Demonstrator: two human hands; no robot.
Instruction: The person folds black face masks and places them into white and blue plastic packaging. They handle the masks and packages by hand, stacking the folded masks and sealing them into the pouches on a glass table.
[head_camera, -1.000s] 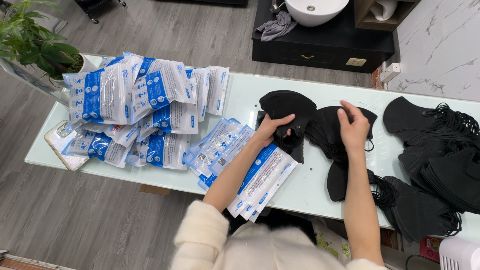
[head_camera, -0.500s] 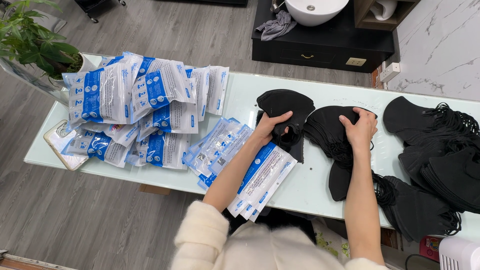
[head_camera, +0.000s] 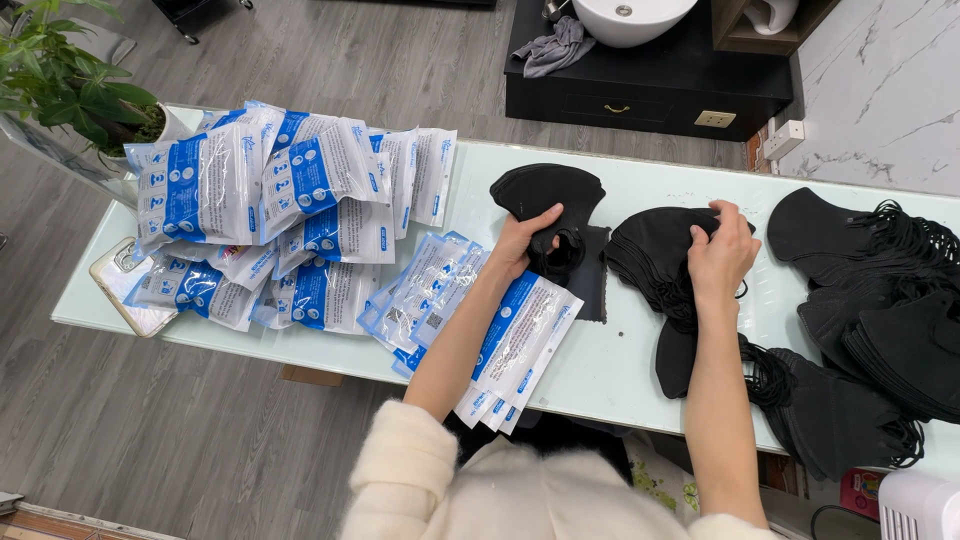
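Left hand (head_camera: 522, 243) gripping black mask (head_camera: 545, 195), right hand (head_camera: 718, 258) clamped on mask stack (head_camera: 655, 255), hands apart

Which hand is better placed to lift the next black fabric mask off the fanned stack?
Right. The right hand already rests on the fanned stack of black fabric masks, fingers curled over its top edge. The left hand is occupied with a separate black folded mask further left.

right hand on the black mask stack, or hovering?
Touching. The head view shows the right hand lying on the stack of black masks, fingers curled over its top edge with no gap visible.
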